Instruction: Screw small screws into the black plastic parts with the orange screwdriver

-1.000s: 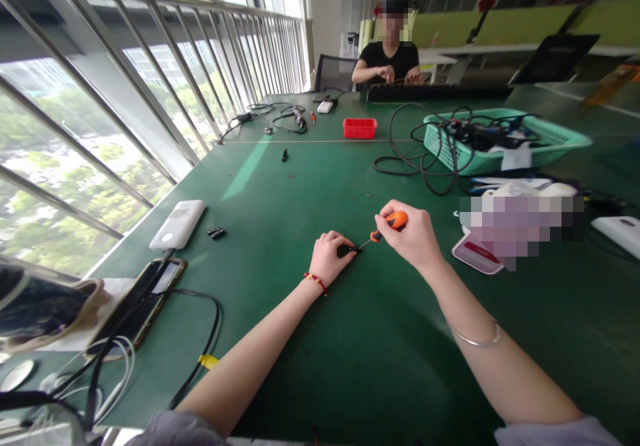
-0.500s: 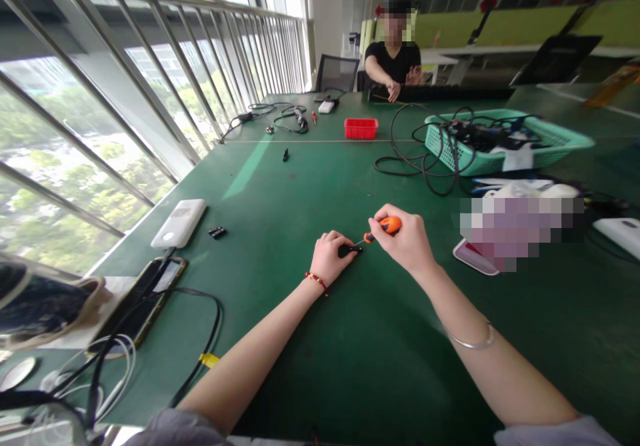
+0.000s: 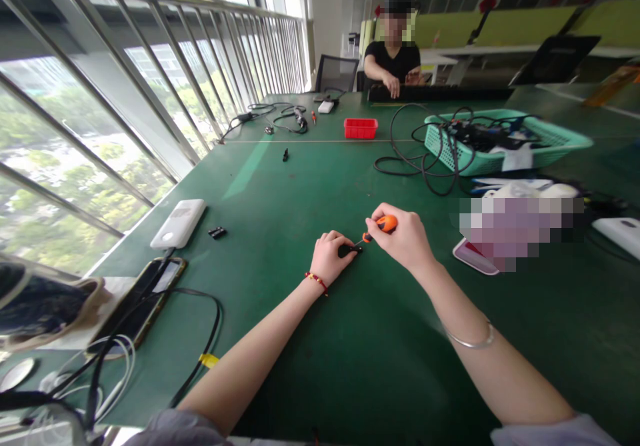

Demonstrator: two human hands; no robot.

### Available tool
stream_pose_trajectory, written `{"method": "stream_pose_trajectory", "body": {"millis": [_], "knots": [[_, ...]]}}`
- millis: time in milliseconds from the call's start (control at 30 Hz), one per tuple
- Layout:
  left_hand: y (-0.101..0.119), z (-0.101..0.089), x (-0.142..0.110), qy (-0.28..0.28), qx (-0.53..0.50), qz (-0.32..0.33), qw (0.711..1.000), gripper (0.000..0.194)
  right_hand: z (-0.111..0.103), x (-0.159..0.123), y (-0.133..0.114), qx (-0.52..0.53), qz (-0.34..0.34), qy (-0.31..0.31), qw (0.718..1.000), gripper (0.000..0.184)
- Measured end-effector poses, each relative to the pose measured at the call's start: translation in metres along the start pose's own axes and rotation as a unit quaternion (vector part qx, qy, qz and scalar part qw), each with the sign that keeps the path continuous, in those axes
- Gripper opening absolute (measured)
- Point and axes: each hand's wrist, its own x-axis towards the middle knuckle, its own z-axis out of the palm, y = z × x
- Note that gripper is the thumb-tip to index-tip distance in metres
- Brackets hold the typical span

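Observation:
My left hand (image 3: 329,258) is closed on a small black part (image 3: 354,249), pinning it against the green tabletop (image 3: 280,359); much of the part is hidden by the fingers, so its kind does not show. In my right hand (image 3: 403,236) is an orange and black screwdriver (image 3: 387,224), gripped by its handle. Its thin shaft slants down to the left, and the tip meets the black part near my left fingertips. To the left lies another small black piece (image 3: 217,233), and a further black piece (image 3: 285,155) rests farther off.
A white power bank (image 3: 179,225), a phone (image 3: 143,303) and cables (image 3: 219,319) lie at left. Ahead is a red bin (image 3: 361,129). A green basket (image 3: 545,159) of cables stands right, near a pixelated item (image 3: 520,226). Across the table sits a co-worker (image 3: 395,59).
My right hand and the screwdriver have shifted slightly left. My left hand stays in place on the black part. The co-worker's hands have moved a little.

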Motion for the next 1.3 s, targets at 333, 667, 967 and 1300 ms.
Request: {"method": "stream_pose_trajectory", "body": {"millis": [333,667,967,1300], "knots": [[-0.001,-0.001,0.0,-0.009,0.001,-0.008,1.0,0.013,0.005,0.021,-0.026,-0.046,-0.025,-0.027,0.998,0.013],[-0.001,-0.002,0.002,-0.014,-0.004,-0.019,1.0,0.013,0.016,0.013,-0.018,-0.021,-0.012,-0.004,1.0,0.028],[-0.001,-0.003,0.002,-0.015,-0.005,-0.021,1.0,0.012,0.011,0.018,-0.014,0.003,-0.012,-0.029,0.999,0.028],[-0.002,-0.002,0.0,-0.01,0.001,-0.012,1.0,0.013,0.006,0.018,-0.014,-0.015,-0.018,-0.101,0.995,0.013]]}}
